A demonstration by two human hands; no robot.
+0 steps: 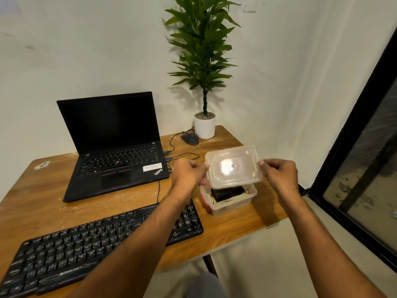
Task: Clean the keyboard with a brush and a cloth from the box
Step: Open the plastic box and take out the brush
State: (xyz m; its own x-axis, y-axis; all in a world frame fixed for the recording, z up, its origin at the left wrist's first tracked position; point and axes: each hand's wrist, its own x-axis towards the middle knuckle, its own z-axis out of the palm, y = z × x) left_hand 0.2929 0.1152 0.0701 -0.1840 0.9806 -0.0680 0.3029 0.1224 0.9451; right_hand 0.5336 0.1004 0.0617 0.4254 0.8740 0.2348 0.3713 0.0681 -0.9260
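A clear plastic lid (233,166) hangs tilted just above an open translucent box (232,203) near the table's right edge. My left hand (188,175) pinches the lid's left side and my right hand (279,174) pinches its right side. Inside the box lie a dark object (227,192) and pale folded material; something red (206,206) shows at the box's left wall. The black external keyboard (71,250) lies along the table's front, partly under my left forearm.
An open black laptop (116,147) stands at the back of the wooden table (120,201). A mouse (190,139), its cables and a potted plant (205,125) sit at the back right. A dark-framed window (365,168) is to the right.
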